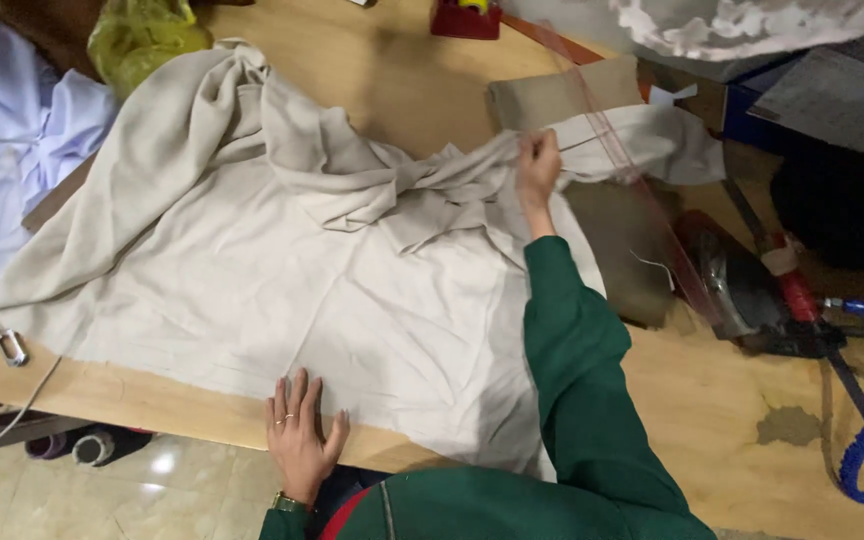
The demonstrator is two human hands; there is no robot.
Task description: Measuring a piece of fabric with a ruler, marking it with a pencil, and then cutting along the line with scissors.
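You are spreading the beige cloth (282, 290) on the wooden table (712, 420). Your left hand (302, 435) lies open and flat on its near edge, at 6 o'clock. Your right hand (538, 165) pinches a bunched fold at 1 o'clock. Next, I think, this fold needs a gentle pull outward.

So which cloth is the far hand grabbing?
The big beige cloth spread over the table. The right hand pinches its bunched-up part. The pale blue cloth lies off to the left, untouched, and the white lacy one sits top right.
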